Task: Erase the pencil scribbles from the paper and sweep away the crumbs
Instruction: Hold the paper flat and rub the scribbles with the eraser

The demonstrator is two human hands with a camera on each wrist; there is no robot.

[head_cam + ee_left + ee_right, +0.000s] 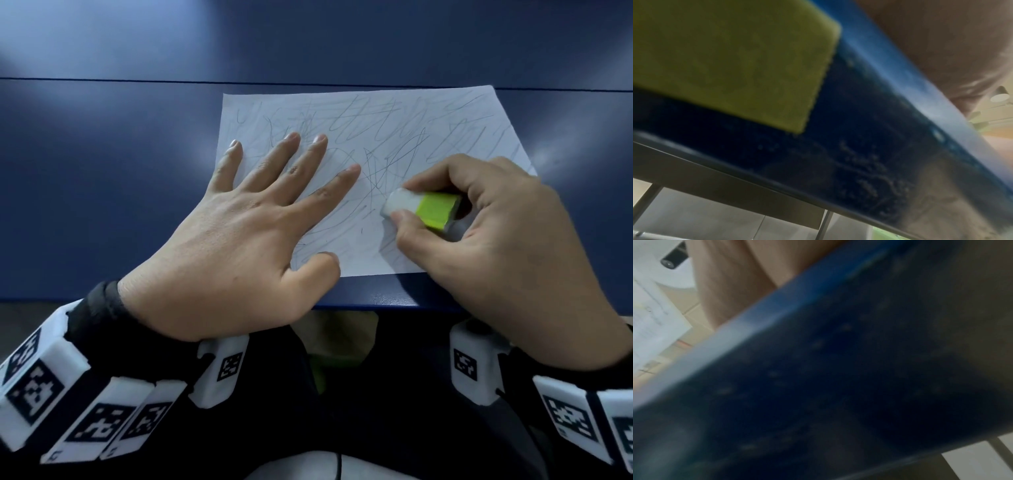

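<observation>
Dark blue and glossy, the table is carrying a white sheet of paper near its front edge, and pencil scribbles are running across nearly the whole sheet. The left hand is lying flat on the sheet's left half, fingers spread and straight, pinning it in place. The right hand is pinching an eraser with a yellow-green sleeve between thumb and fingertips, its white end pressing onto the lines at the lower middle of the page. Judging by the marks, the erasing is only just getting going: no cleared patch is showing, and no crumbs are visible on the paper or table from the head view. Almost all of the rubbing, and then the whole sweep, are looking to be left. Both wrist views are blurred and are showing mostly the table's edge from below.
</observation>
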